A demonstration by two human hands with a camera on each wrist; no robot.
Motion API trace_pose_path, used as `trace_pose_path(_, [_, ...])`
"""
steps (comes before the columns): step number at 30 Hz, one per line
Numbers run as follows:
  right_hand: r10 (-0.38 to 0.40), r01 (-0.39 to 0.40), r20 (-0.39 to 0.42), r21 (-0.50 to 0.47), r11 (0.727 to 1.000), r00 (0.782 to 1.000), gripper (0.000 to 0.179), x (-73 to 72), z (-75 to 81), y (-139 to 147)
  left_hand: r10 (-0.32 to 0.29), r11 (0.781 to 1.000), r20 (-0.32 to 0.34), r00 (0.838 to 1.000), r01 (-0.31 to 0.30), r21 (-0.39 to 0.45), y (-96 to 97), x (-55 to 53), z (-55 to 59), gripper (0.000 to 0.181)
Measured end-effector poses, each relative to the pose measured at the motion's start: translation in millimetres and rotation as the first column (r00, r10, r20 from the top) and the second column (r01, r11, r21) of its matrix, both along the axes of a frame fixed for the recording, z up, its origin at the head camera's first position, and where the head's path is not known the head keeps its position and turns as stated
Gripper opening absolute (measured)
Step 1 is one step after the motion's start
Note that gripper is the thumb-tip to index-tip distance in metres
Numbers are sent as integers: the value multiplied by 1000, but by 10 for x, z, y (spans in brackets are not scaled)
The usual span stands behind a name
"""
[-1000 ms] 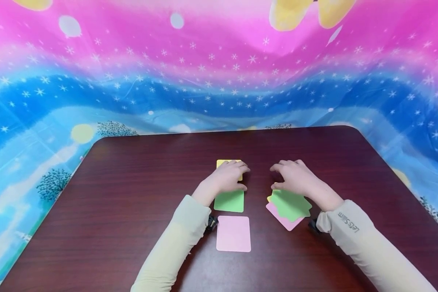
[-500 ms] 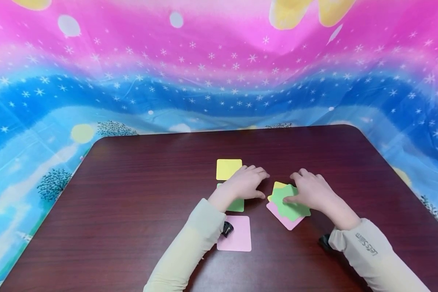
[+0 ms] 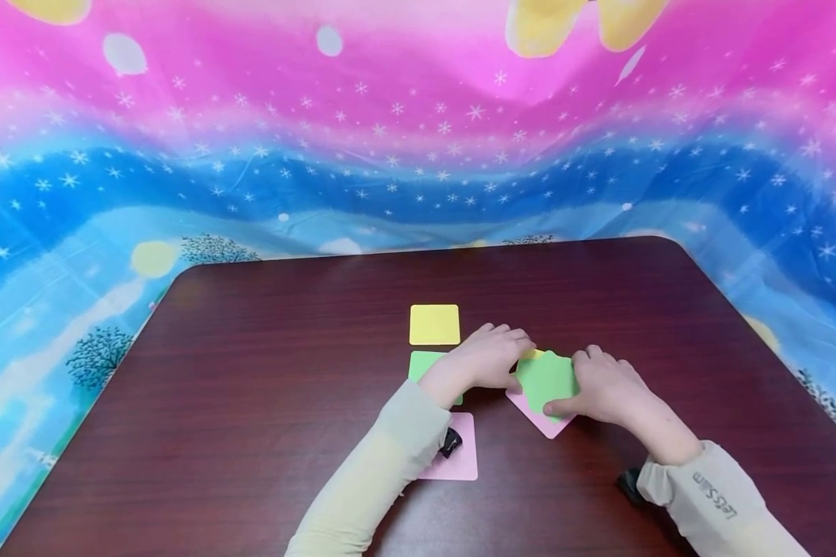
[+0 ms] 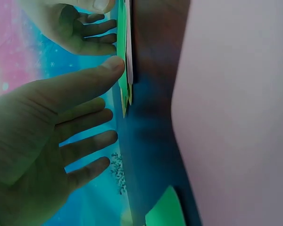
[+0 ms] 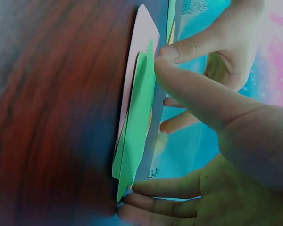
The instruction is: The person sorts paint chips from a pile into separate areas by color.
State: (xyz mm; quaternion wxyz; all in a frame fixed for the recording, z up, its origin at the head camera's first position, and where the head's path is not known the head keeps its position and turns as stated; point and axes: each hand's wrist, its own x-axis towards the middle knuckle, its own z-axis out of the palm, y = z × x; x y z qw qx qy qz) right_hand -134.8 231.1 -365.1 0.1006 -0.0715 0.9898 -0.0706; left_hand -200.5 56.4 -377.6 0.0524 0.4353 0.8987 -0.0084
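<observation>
A loose pile of thin square cards lies on the table, with green cards (image 3: 546,383) on top at different angles. A pink card (image 3: 542,422) sticks out beneath them on the near side, and a bit of yellow shows at the far edge. My left hand (image 3: 489,357) is at the pile's left side, thumb tip right at the cards' edge and its fingers extended apart in the left wrist view. On the other side, my right hand (image 3: 609,388) spans the pile's right edge, thumb by the green cards and fingertips (image 5: 140,187) at their far corner.
To the left, a single yellow card (image 3: 435,325), a green card (image 3: 428,365) and a pink card (image 3: 468,458) form a column, the last two partly covered by my left arm. A patterned cloth (image 3: 362,155) hangs behind the dark wooden table (image 3: 272,371).
My left hand has moved right, off the column of cards to the pile's left side. My right hand has shifted right and nearer, to the pile's right side. The yellow single card is uncovered.
</observation>
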Motion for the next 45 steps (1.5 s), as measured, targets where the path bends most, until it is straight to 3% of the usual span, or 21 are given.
trace_pose_path(7, [12, -11, -17, 49, 999, 1000, 79, 31, -1, -41, 5, 1000, 5, 1000, -5, 15, 51, 31, -14, 61])
trace_pose_path(14, [76, -72, -36, 108, 992, 996, 79, 12, 19, -39, 16, 1000, 21, 1000, -16, 0, 99, 53, -10, 64])
trace_pose_path(26, [161, -138, -170, 139, 981, 972, 69, -10, 138, -60, 33, 999, 37, 999, -33, 5, 86, 34, 42, 79])
trace_pose_path(38, [220, -195, -234, 123, 973, 947, 62, -64, 219, -160, 35, 998, 12, 999, -35, 49, -67, -2, 153, 83])
trace_pose_path(45, [242, -219, -227, 119, 968, 944, 69, -126, 222, -276, 46, 994, 17, 999, -47, 99, -234, -28, 152, 81])
